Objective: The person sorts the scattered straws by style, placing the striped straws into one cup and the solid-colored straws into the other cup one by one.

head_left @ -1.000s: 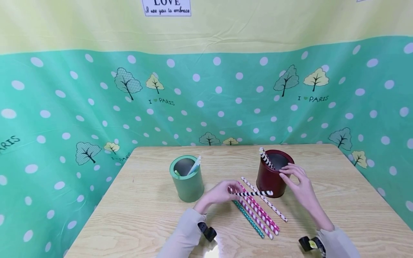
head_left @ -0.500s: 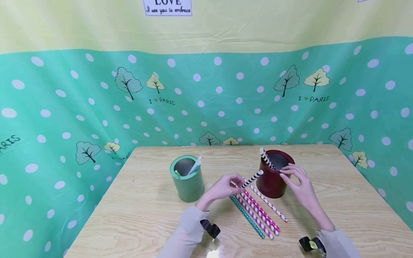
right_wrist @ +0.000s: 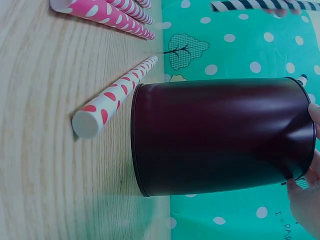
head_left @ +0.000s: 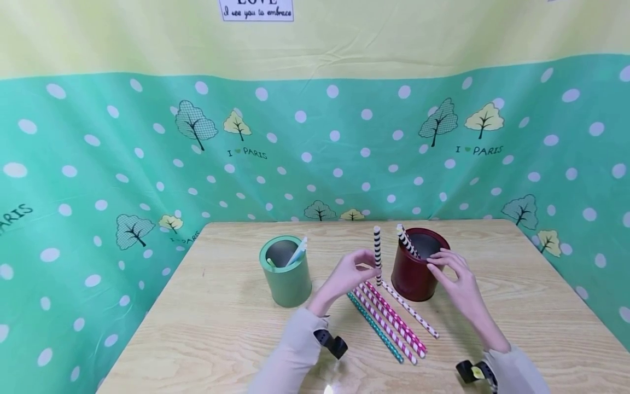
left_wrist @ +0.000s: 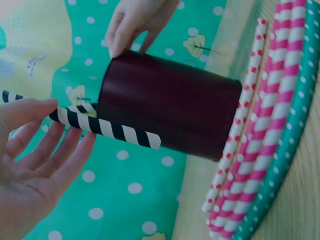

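Between thumb and fingers, my left hand [head_left: 350, 273] pinches a black-and-white striped paper straw [head_left: 377, 246] that stands upright, just left of a dark red cylindrical holder [head_left: 412, 279]. In the left wrist view the straw [left_wrist: 110, 129] overlaps the holder's side, its lower end free. My right hand [head_left: 459, 278] holds the holder at its rim, thumb on the near outer wall, other fingers over the edge; the right wrist view shows that hand [right_wrist: 307, 195] at the rim too. Black-and-white straws [head_left: 406, 241] lean inside the holder at its left.
Paper straws lie in front of the holder: white with red dots [head_left: 418, 317], pink with white dots [head_left: 394, 314], pink-and-white striped [head_left: 389, 329] and green with white dots [head_left: 376, 326]. Further left stands a green holder [head_left: 290, 285] with blue and green straws [head_left: 298, 251] in it.
My left hand has risen slightly and moved right, turning the black-and-white straw from nearly level to upright beside the dark red holder. My right hand stays at the rim.
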Available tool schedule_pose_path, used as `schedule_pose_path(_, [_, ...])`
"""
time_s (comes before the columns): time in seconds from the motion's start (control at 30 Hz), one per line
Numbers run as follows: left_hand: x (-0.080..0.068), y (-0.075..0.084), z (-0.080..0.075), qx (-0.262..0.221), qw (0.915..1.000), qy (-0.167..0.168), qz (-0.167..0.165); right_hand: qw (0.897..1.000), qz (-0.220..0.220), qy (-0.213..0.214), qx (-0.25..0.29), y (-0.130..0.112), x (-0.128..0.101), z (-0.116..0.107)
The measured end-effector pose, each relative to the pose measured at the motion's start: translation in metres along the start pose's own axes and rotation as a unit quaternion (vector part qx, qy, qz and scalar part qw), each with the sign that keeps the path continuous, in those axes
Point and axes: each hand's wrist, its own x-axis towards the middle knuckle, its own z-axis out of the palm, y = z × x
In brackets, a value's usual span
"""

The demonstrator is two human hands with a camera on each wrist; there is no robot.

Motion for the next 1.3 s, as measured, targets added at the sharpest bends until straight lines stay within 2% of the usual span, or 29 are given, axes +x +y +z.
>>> schedule_pose_path(0.13, [0.004,0.007,0.002,-0.024,0.9994,0.025,0.010,0.999,0.008,-0.004,-0.034,0.008,0.000,0.000])
schedule_pose_path(0.33, [0.008,0.019,0.004,-0.051,0.9964,0.066,0.016,0.998,0.008,0.009,-0.060,0.090,-0.009,0.005])
schedule_pose_path(0.47, [0.012,0.024,0.006,-0.060,0.9941,0.088,0.021,0.998,0.010,0.014,-0.066,0.106,-0.010,0.006])
schedule_pose_path(0.63, [0.016,0.031,0.009,-0.093,0.9879,0.115,0.047,0.999,-0.006,0.013,-0.041,0.090,-0.008,0.005])
schedule_pose_path(0.8, [0.022,0.037,0.012,-0.112,0.9821,0.134,0.071,1.000,-0.007,0.000,-0.006,0.028,-0.003,0.001])
schedule_pose_path(0.87, [0.024,0.039,0.014,-0.113,0.9813,0.137,0.074,1.000,0.002,0.000,-0.010,0.004,-0.001,0.000])
schedule_pose_path(1.03, [0.031,0.043,0.019,-0.127,0.9771,0.141,0.096,1.000,0.001,0.004,-0.022,0.003,-0.001,-0.001])
schedule_pose_path(1.2, [0.037,0.043,0.025,-0.142,0.9721,0.150,0.111,0.999,-0.008,0.003,-0.033,0.036,-0.005,0.001])
schedule_pose_path(1.3, [0.040,0.043,0.029,-0.147,0.9709,0.156,0.107,1.000,-0.009,-0.002,-0.019,0.040,-0.005,0.001])
